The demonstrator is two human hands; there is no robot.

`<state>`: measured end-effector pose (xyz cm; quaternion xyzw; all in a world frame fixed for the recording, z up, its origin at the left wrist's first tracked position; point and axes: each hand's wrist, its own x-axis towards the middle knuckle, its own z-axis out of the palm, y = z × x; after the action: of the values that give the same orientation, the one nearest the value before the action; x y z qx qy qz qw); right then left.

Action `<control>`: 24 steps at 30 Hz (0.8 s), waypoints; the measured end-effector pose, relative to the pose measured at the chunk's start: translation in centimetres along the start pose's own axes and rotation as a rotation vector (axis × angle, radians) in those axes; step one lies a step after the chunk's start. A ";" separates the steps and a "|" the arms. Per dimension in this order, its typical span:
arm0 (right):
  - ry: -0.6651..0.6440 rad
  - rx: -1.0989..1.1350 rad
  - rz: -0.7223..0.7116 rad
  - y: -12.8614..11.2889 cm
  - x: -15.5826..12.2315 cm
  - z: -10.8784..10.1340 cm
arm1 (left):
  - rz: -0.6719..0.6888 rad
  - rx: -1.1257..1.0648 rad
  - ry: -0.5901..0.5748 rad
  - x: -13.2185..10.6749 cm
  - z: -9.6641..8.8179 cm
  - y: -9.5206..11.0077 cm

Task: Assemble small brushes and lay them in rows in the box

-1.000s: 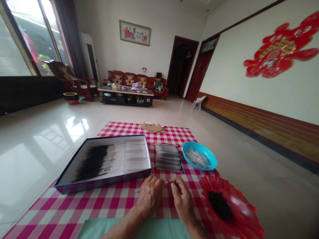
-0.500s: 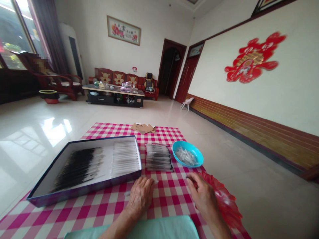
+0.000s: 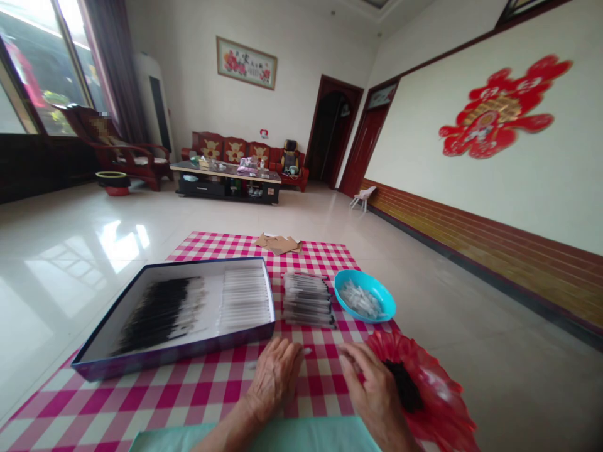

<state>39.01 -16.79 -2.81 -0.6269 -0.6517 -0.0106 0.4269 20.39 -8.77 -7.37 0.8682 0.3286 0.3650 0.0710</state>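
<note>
Gripping pale tube point(image 3: 307, 351) in left hand point(image 3: 277, 371), over checked tabletop point(image 3: 211, 389), near box point(image 3: 174, 355). Can't tell whether pinching anything in right hand point(image 3: 373, 384). Could tip red dish point(image 3: 443, 383) by swinging right hand outward; could drop tube by loosening left grip.

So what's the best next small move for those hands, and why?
Perhaps bring the right fingers over to the pale tube: its end pokes out past the left fingers towards them, with checked tablecloth showing between.

Pens point(image 3: 308, 301) lie between box point(image 3: 188, 353), left, and bowl point(image 3: 389, 302), right. Cardboard pieces point(image 3: 279, 245) behind, flower-shaped dish point(image 3: 443, 384) in front of bowl.
</note>
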 end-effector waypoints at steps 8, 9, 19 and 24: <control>-0.011 0.227 0.116 -0.5 -1.0 5.4 | 0.045 -0.063 -0.036 -0.3 0.1 0.2; -0.013 0.255 0.145 -0.4 -1.1 5.4 | 0.045 -0.070 -0.043 -0.3 0.1 0.2; 0.193 0.627 0.493 -0.7 -0.6 2.3 | 0.014 -0.013 -0.043 -0.2 -0.8 0.3; 0.517 0.700 0.523 -0.1 0.1 -0.1 | -0.014 -0.014 -0.009 -0.3 -0.4 0.0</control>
<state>38.98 -16.79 -2.63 -0.5653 -0.3105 0.1607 0.7471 20.00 -8.99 -7.26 0.8671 0.3316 0.3628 0.0811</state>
